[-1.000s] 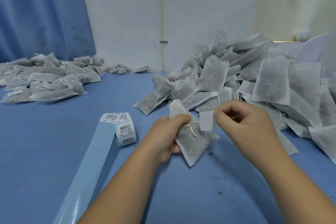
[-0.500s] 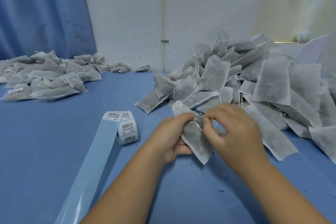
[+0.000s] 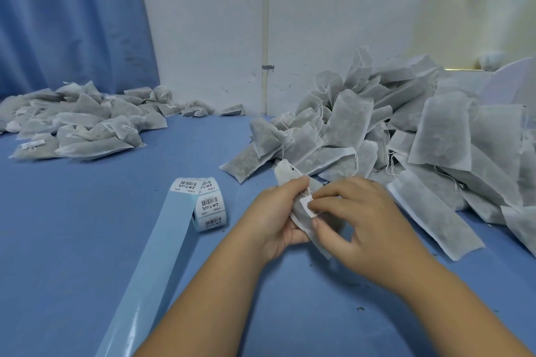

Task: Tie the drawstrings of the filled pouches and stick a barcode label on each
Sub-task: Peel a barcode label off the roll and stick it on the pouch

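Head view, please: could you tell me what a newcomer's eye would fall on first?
Centre front, the left hand grips a filled pouch while the right hand pinches a white label onto it. A heap of pouches fills the right side of the blue table; a label roll stands left of the hands, and labelled pouches lie far left.

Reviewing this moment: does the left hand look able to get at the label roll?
Probably yes: the label roll stands just left of the left hand with only blue table between. But that hand grips the pouch, so it would have to let go first.
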Motion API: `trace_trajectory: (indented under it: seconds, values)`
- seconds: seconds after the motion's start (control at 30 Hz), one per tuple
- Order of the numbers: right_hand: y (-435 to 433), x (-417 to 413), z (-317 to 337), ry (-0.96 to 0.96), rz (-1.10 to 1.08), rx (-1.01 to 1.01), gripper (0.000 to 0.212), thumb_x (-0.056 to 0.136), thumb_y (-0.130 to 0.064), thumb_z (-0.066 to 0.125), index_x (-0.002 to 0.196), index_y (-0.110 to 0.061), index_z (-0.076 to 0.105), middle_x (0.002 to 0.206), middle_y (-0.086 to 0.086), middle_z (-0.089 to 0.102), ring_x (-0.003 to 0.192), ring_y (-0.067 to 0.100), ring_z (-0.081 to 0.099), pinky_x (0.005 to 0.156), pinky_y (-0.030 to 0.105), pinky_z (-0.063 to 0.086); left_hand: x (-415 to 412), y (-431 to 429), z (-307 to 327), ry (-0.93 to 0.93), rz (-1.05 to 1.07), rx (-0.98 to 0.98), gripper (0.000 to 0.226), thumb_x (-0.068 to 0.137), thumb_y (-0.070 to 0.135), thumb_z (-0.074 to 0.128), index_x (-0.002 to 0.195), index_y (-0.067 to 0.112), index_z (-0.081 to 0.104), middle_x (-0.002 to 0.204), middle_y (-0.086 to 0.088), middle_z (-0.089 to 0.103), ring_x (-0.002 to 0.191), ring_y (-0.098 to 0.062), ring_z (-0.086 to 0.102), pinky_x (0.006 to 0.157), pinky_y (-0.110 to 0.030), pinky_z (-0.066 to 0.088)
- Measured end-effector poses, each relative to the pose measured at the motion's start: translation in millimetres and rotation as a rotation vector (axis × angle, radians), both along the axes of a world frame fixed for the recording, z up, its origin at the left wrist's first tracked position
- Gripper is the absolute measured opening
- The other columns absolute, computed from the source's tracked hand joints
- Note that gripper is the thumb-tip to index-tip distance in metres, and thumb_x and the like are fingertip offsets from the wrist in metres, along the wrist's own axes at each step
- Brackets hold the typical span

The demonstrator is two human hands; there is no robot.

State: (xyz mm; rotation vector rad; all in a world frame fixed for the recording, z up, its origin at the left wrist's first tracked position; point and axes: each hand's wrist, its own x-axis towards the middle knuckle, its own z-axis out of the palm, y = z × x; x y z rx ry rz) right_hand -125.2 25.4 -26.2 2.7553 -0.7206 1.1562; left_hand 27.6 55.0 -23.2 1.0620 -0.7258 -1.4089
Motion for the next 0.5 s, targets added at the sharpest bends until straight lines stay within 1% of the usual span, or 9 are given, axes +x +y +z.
trace_trajectory:
  seconds: [0.03, 0.1, 0.17, 0.23, 0.3, 0.33, 0.4, 0.43, 0.5]
  values:
    - [0.1, -0.4, -0.2, -0.012, 0.008, 0.027, 0.019, 0.078, -0.025, 0.065, 0.089, -0.017, 0.078, 0.094, -0.009, 0.070, 0.088, 0.018, 0.061, 0.082, 0.037, 0.046, 0.7, 0.1, 0.0, 0.010, -0.007, -0.010, 0.032, 0.099, 0.027, 0.055, 0.115, 0.000, 0.062, 0.093, -0.015, 0.073, 0.083, -0.027, 0.072, 0.068, -0.040, 0.062]
    - [0.4, -0.5, -0.2, -0.102, 0.028, 0.131, 0.014, 0.080, -0.021, 0.067, 0.088, -0.020, 0.079, 0.095, -0.012, 0.070, 0.092, 0.010, 0.058, 0.089, 0.023, 0.041, 1.9, 0.2, -0.4, 0.001, -0.020, -0.036, 0.038, 0.098, 0.028, 0.058, 0.120, -0.003, 0.061, 0.099, -0.017, 0.073, 0.088, -0.028, 0.073, 0.071, -0.040, 0.062]
    - [0.0, -0.7, 0.9, -0.271, 0.021, 0.303, 0.015, 0.083, -0.011, 0.070, 0.086, -0.024, 0.078, 0.092, -0.016, 0.069, 0.092, 0.003, 0.058, 0.085, 0.011, 0.039, 1.8, 0.6, -1.6, -0.033, -0.043, -0.071, 0.039, 0.095, 0.028, 0.062, 0.121, -0.002, 0.061, 0.106, -0.017, 0.073, 0.097, -0.029, 0.072, 0.080, -0.043, 0.061]
    - [-2.2, -1.8, 1.7, -0.427, -0.026, 0.486, 0.021, 0.083, -0.011, 0.070, 0.084, -0.032, 0.074, 0.088, -0.019, 0.068, 0.092, 0.001, 0.060, 0.078, 0.012, 0.043, 0.4, 1.2, -2.9, -0.074, -0.088, -0.112, 0.037, 0.094, 0.022, 0.065, 0.123, 0.000, 0.061, 0.114, -0.019, 0.071, 0.106, -0.032, 0.069, 0.090, -0.048, 0.057]
    - [-6.5, -4.0, 3.0, -0.505, -0.095, 0.647, 0.019, 0.083, -0.020, 0.070, 0.082, -0.039, 0.070, 0.089, -0.025, 0.068, 0.089, -0.004, 0.061, 0.073, 0.013, 0.044, -2.0, 1.9, -4.4, -0.118, -0.140, -0.153, 0.038, 0.089, 0.014, 0.069, 0.125, 0.003, 0.061, 0.118, -0.019, 0.070, 0.110, -0.033, 0.067, 0.095, -0.052, 0.054]
    - [-8.8, -5.2, 3.3, -0.522, -0.114, 0.726, 0.015, 0.084, -0.024, 0.070, 0.082, -0.038, 0.069, 0.088, -0.025, 0.068, 0.087, -0.006, 0.062, 0.070, 0.012, 0.044, -3.4, 1.8, -5.3, -0.135, -0.158, -0.172, 0.041, 0.085, 0.011, 0.069, 0.125, 0.004, 0.061, 0.118, -0.017, 0.070, 0.111, -0.033, 0.067, 0.095, -0.051, 0.054]
    - [-13.2, -7.6, 3.0, -0.547, -0.122, 0.868, 0.006, 0.086, -0.028, 0.069, 0.086, -0.033, 0.070, 0.087, -0.018, 0.071, 0.083, -0.005, 0.064, 0.066, 0.012, 0.044, -6.2, 1.3, -6.9, -0.141, -0.158, -0.203, 0.046, 0.078, 0.006, 0.070, 0.123, 0.005, 0.062, 0.117, -0.016, 0.071, 0.108, -0.030, 0.069, 0.090, -0.044, 0.057]
    - [-14.9, -8.7, 3.1, -0.559, -0.117, 0.914, 0.002, 0.087, -0.029, 0.069, 0.087, -0.031, 0.070, 0.085, -0.016, 0.072, 0.081, -0.002, 0.065, 0.065, 0.012, 0.044, -7.6, 1.0, -8.0, -0.131, -0.147, -0.216, 0.048, 0.075, 0.003, 0.070, 0.122, 0.004, 0.061, 0.115, -0.016, 0.071, 0.106, -0.030, 0.069, 0.086, -0.041, 0.059]
    - [-15.6, -9.4, 3.1, -0.565, -0.103, 0.937, 0.005, 0.087, -0.030, 0.069, 0.084, -0.028, 0.072, 0.079, -0.017, 0.072, 0.073, -0.003, 0.064, 0.061, 0.010, 0.044, -10.5, 0.6, -9.9, -0.124, -0.127, -0.241, 0.049, 0.071, -0.002, 0.069, 0.119, 0.003, 0.061, 0.113, -0.018, 0.072, 0.103, -0.030, 0.070, 0.083, -0.039, 0.059]
